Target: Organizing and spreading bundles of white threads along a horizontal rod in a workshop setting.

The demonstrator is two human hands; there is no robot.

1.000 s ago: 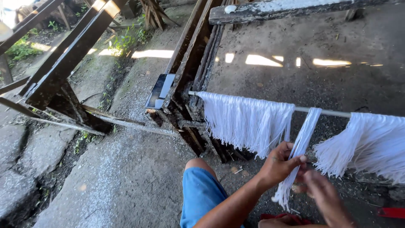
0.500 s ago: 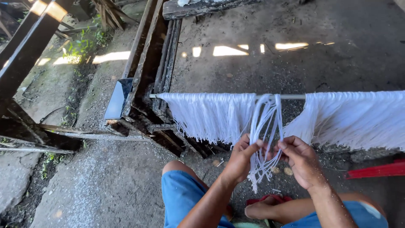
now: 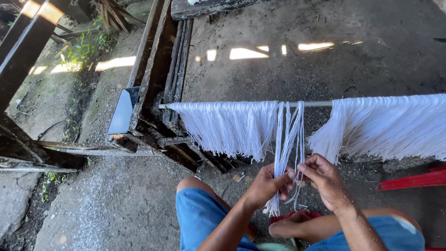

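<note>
White threads hang in two thick bunches from a thin horizontal rod. In the gap between the bunches, a few separate strands drop from the rod into my hands. My left hand pinches those strands between thumb and fingers, and their ends dangle below it. My right hand holds the same strands just to the right, fingertips touching the left hand's. I sit with blue shorts on my bent legs, one bare foot tucked under.
A dark wooden frame holds the rod's left end, with a flat phone-like slab leaning beside it. Beams cross the upper left. A red plastic object lies at right. The ground is rough concrete.
The view has swung right and down. The hands have slid lower on the separated strands, which now hang straighter from the rod between the two bunches.
</note>
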